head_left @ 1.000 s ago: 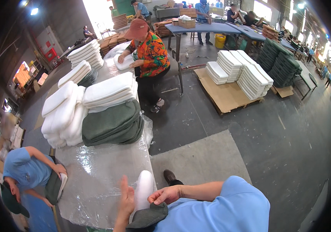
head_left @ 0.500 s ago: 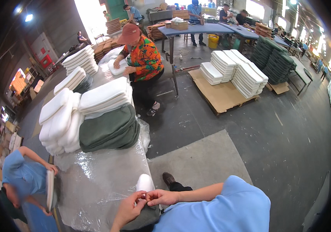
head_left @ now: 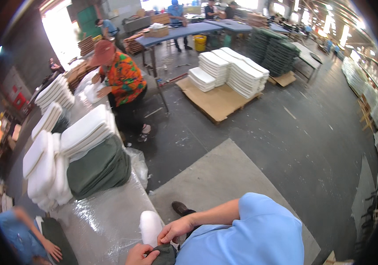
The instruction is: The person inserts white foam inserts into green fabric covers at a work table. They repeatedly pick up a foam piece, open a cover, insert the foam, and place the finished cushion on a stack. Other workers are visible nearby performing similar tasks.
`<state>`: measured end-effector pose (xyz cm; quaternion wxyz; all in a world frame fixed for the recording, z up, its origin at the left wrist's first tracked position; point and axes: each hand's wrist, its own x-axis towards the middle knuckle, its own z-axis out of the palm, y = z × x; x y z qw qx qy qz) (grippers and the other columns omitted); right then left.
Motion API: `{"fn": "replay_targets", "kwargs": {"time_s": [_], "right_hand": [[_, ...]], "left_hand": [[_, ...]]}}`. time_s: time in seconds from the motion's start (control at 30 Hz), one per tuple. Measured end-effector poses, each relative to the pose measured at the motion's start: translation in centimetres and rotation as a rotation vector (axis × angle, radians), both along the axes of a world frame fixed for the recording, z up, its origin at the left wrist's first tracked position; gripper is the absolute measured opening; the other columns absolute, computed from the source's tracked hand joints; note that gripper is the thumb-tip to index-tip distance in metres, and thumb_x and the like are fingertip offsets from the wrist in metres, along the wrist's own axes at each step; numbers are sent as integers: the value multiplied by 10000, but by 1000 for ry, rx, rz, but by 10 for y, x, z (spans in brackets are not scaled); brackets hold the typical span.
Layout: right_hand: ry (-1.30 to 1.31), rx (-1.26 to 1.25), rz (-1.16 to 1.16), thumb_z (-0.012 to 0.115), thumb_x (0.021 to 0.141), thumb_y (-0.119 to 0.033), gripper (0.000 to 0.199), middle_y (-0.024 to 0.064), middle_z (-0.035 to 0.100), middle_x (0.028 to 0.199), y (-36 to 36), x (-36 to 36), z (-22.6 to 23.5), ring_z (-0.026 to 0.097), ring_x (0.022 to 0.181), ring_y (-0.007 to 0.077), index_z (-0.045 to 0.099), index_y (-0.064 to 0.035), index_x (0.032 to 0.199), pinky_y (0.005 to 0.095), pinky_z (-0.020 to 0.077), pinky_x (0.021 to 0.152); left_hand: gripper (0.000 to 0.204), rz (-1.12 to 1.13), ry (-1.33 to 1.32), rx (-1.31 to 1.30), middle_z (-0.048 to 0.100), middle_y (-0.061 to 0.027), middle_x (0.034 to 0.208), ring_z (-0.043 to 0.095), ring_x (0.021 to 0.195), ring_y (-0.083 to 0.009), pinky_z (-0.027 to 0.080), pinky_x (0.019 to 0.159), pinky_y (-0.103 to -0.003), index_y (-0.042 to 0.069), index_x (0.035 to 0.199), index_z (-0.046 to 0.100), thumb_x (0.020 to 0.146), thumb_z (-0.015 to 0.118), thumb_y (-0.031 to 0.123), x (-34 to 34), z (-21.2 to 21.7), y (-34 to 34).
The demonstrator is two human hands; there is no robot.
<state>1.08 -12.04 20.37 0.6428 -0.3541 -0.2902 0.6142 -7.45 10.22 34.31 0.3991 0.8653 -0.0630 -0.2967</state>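
Observation:
At the table's near right edge, my right hand (head_left: pixel 175 230) pinches the upper edge of a dark green fabric cover (head_left: pixel 166 255). My left hand (head_left: pixel 140 256), low in the picture, has its thumb and fingers closed on the same cover's left side. A white foam pad (head_left: pixel 150 226) sticks up beside the fingers, on the far side of the cover. Whether its lower end sits inside the fabric is hidden by my hands. Farther up the table lies a pile of dark green covers (head_left: pixel 98 170), against stacked white pads (head_left: pixel 85 130).
Clear plastic sheeting covers the table (head_left: pixel 105 212). At lower left a co-worker's hand (head_left: pixel 53 251) rests on a dark green cushion (head_left: pixel 61 238). Another person in a red hat (head_left: pixel 122 77) works farther along. White pads (head_left: pixel 244 73) stand on a cardboard-topped pallet (head_left: pixel 209 104) to the right.
My view has swung right, and both hands sit lower in it. My hands have moved slightly apart, with green fabric showing between them. The lower-left co-worker's held cushion now lies flat.

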Motion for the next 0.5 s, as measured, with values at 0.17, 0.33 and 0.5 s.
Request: {"fn": "replay_targets", "kwargs": {"time_s": [0.17, 0.33, 0.5], "right_hand": [[103, 108, 356, 679, 1010, -217, 125, -89, 632, 858, 10, 14, -6, 563, 732, 50, 671, -99, 1050, 240, 426, 602], [56, 146, 237, 751, 926, -138, 109, -100, 584, 802, 24, 2, 9, 504, 660, 32, 651, -106, 955, 221, 340, 546], [-136, 204, 202, 749, 950, -115, 110, -64, 608, 798, 52, -6, -13, 518, 703, 61, 664, -104, 1018, 246, 384, 569]], "left_hand": [[197, 38, 146, -169, 708, -105, 906, 653, 830, -207, 520, 770, -367, 2, 1046, 733, 984, 702, 187, 5, -10, 2], [225, 165, 715, -572, 736, -42, 1054, 668, 955, -197, 533, 867, -341, 4, 1177, 731, 988, 665, 107, 14, -51, 59], [374, -241, 715, -103, 715, -86, 1255, 638, 1153, -195, 503, 1003, -342, -7, 1354, 662, 993, 631, 84, 3, -47, 75]]}}
